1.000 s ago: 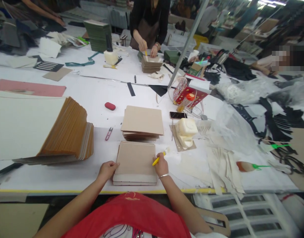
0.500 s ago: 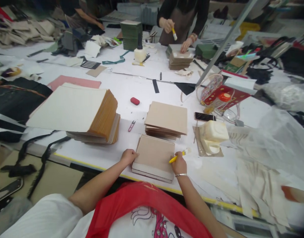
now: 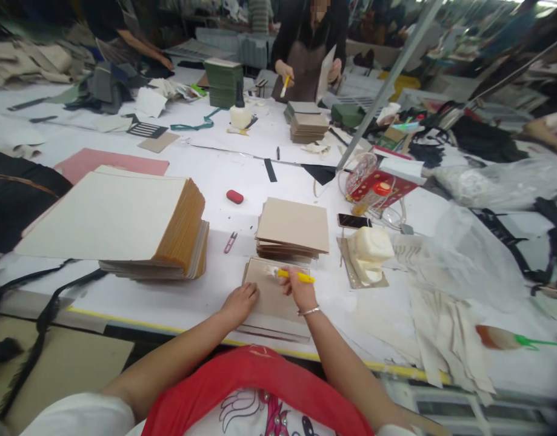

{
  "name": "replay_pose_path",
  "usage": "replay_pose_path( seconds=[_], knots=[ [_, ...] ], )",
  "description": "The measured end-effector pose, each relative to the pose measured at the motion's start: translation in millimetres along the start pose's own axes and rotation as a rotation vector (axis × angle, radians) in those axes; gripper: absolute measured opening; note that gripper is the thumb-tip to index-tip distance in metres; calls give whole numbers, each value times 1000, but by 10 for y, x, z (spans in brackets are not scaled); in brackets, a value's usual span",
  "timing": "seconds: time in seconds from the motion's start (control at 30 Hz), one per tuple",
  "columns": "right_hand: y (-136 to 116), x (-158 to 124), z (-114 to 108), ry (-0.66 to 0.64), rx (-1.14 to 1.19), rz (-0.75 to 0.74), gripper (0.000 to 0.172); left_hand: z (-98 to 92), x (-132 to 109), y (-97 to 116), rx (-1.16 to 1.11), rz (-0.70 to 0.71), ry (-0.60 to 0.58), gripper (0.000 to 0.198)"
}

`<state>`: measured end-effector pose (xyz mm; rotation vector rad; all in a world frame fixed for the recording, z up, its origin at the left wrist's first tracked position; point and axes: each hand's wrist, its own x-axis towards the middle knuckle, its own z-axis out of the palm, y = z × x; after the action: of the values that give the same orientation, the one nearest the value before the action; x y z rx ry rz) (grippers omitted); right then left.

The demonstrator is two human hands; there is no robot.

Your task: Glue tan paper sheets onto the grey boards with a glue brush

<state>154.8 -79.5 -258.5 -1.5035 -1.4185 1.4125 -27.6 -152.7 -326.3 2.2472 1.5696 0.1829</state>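
My right hand (image 3: 300, 290) is closed on a yellow-handled brush (image 3: 291, 275) whose tip lies across the far part of a tan board (image 3: 271, 293), the top of a low stack at the table's near edge. On that board's left side rests my left hand (image 3: 242, 301), fingers lying flat on it. Just beyond the board stands a second stack of tan boards (image 3: 293, 227). A white glue pot (image 3: 370, 253) on a card sits to the right of my right hand.
A thick pile of large cream sheets (image 3: 119, 221) lies at the left, with small pink snips (image 3: 230, 242) and a red oval object (image 3: 235, 196) beside it. A phone (image 3: 353, 221) and a red box (image 3: 382, 181) are further right. Across the table another person (image 3: 305, 42) handles boards.
My right hand has brought the brush from the board's right edge up over its far part. The view has swung left. The person across the table lifted a board.
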Motion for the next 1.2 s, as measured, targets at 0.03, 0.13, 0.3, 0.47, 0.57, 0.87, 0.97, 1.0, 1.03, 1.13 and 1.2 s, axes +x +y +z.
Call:
replay_pose_path(
  seconds=[0.03, 0.13, 0.3, 0.47, 0.57, 0.87, 0.97, 1.0, 1.03, 1.13, 1.2],
  knots=[
    [-6, 90, 150, -31, 53, 53, 38, -3, -7, 13, -4, -2, 0, 39],
    [72, 314, 442, -6, 103, 176, 22, 1, -19, 33, 12, -5, -9, 43],
    [331, 370, 151, 120, 90, 245, 18, 73, -3, 16, 60, -8, -5, 45],
    [523, 106, -546, 317, 83, 271, 20, 116, -13, 27, 178, 32, -23, 41],
    [638, -160, -861, 345, 71, 255, 25, 147, -6, 32, 260, 51, -26, 37],
    [1615, -851, -1555, 610, -865, 157, 27, 195, 1, 105, 288, 26, 18, 34],
    [1937, -884, -1517, 539, -1074, 137, 20, 214, 0, 124, 337, 27, 10, 35],
    [2003, -887, -1483, 517, -1110, 108, 19, 220, -2, 129, 343, 31, 9, 36],
    [2045, -887, -1450, 503, -1131, 84, 21, 226, -4, 134, 344, 32, 11, 36],
    [2022, -876, -1405, 464, -1097, 75, 26, 216, -4, 140, 326, 21, 23, 35],
    [1882, -865, -1411, 449, -982, 65, 22, 169, 14, 141, 304, 6, 15, 34]
  ],
)
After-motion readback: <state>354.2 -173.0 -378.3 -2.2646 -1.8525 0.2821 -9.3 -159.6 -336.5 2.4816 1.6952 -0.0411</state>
